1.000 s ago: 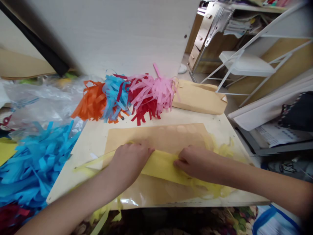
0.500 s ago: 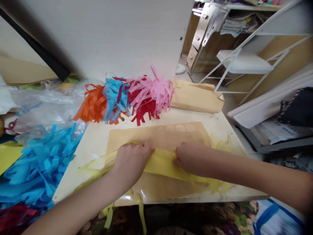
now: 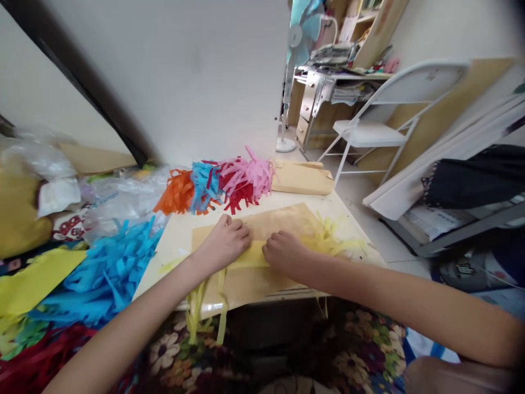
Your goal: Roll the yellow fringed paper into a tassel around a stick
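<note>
On the low table (image 3: 180, 232), a brown paper sheet (image 3: 283, 219) lies flat as a work mat, and both hands meet over it near the front edge. View now takes in more of the room than a second ago: folding chair (image 3: 369, 128) and fan (image 3: 301, 33) at back right, floral floor cover below.

Big blue pile of fringed paper (image 3: 110, 271) sits left of the table, beside a flat yellow sheet (image 3: 35, 282). Clear plastic bags behind it.

Row of finished tassels (image 3: 217, 183) at the far table edge: orange, blue, red, pink, touching one another. Brown envelope (image 3: 303, 178) just right of them.

Yellow tissue strip (image 3: 250, 257) lies across the mat between the hands. Its fringe spreads right toward the table corner and hangs off the front edge at left.

Left hand (image 3: 225, 245) is curled, fingers pressed down on the strip's upper edge. Right hand (image 3: 285, 253) is knuckled over, fingertips pinching the strip.

Change: the hands have closed in. A second ago a broad yellow band showed between them; now only a short piece does. Reads as the strip being gathered or rolled tighter toward its middle.
</note>
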Action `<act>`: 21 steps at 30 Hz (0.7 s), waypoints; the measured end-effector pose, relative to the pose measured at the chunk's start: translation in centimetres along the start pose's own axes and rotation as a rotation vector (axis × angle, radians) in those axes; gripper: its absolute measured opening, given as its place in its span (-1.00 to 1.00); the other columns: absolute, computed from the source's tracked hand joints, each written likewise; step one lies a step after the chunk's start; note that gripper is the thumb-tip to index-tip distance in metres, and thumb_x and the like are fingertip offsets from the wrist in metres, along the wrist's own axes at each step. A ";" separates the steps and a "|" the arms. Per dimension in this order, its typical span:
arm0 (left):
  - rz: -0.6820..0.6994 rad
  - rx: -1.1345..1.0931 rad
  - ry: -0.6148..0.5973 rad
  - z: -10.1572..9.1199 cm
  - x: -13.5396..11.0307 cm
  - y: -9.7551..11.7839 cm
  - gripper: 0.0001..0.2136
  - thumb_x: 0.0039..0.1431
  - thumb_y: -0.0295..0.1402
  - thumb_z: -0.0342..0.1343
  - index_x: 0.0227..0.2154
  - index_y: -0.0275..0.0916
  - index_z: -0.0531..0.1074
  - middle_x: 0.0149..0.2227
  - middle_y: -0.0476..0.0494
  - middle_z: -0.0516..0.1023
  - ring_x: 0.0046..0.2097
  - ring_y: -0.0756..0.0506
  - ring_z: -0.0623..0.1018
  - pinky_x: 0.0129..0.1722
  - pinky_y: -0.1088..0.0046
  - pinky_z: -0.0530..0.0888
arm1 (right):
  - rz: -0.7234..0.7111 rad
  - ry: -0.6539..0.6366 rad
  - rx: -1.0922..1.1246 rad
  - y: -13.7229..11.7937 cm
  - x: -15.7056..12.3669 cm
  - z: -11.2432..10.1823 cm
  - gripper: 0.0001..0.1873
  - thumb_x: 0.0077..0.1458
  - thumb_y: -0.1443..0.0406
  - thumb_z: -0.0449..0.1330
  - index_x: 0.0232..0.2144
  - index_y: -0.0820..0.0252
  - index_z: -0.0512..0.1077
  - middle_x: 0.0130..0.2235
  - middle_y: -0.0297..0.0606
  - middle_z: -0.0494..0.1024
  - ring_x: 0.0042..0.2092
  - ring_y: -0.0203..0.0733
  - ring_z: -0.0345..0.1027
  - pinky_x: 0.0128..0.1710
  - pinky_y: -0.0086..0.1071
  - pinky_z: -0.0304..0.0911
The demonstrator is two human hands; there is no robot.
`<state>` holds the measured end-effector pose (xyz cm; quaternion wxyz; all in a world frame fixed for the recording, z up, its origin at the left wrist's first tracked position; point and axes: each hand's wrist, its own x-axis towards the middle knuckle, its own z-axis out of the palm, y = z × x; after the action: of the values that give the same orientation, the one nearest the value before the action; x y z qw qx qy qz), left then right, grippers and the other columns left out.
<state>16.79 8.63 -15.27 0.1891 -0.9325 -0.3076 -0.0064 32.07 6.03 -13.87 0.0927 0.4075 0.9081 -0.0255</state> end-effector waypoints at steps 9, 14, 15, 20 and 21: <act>-0.054 -0.016 -0.038 -0.7 -1.6 1.0 -0.66 0.02 -0.10 -0.10 -0.45 -0.28 0.39 -0.33 -0.17 0.41 -0.25 -0.12 0.30 -0.33 0.31 0.11 | -0.137 0.102 -0.305 1.8 -2.3 1.7 -0.78 0.03 0.49 -0.08 -0.33 0.39 0.35 -0.34 -0.12 0.37 -0.29 -0.15 0.21 -0.29 -0.32 0.05; -0.126 -0.031 -0.036 -0.7 -1.6 1.4 -0.66 -0.02 -0.09 -0.05 -0.40 -0.28 0.40 -0.24 -0.18 0.38 -0.19 -0.15 0.29 -0.33 0.31 0.12 | -0.039 0.174 -0.339 2.0 -2.8 1.4 -0.76 0.04 0.47 -0.09 -0.35 0.36 0.37 -0.39 -0.14 0.40 -0.25 -0.11 0.21 -0.17 -0.21 0.01; -0.138 -0.041 -0.035 -0.7 -1.6 1.5 -0.67 -0.03 -0.09 -0.04 -0.40 -0.28 0.40 -0.23 -0.18 0.38 -0.19 -0.15 0.28 -0.32 0.31 0.13 | 0.005 0.191 -0.340 1.6 -2.8 1.3 -0.74 0.03 0.48 -0.10 -0.37 0.37 0.38 -0.41 -0.13 0.41 -0.25 -0.09 0.21 -0.14 -0.17 -0.01; -0.180 -0.065 -0.026 -0.5 -1.8 2.0 -0.70 -0.04 -0.13 0.00 -0.38 -0.28 0.40 -0.20 -0.20 0.36 -0.16 -0.14 0.28 -0.32 0.33 0.14 | 0.059 0.330 -0.247 -1.7 -2.3 2.5 -0.58 0.07 0.33 -0.13 -0.03 0.47 0.15 -0.01 -0.01 0.21 0.02 -0.07 0.00 0.04 -0.15 -0.20; -0.190 -0.065 -0.024 -0.4 -1.9 2.1 -0.70 -0.04 -0.14 0.00 -0.37 -0.28 0.39 -0.19 -0.20 0.36 -0.16 -0.14 0.28 -0.32 0.33 0.14 | 0.044 0.341 -0.195 -2.1 -2.2 3.1 -0.51 0.08 0.25 -0.14 0.01 0.48 0.10 0.04 -0.01 0.14 0.06 -0.07 -0.07 0.06 -0.16 -0.23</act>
<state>16.45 5.83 -15.87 0.1534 -0.9049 -0.3963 -0.0232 32.41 2.62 -16.56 -0.0227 0.4145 0.8998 0.1340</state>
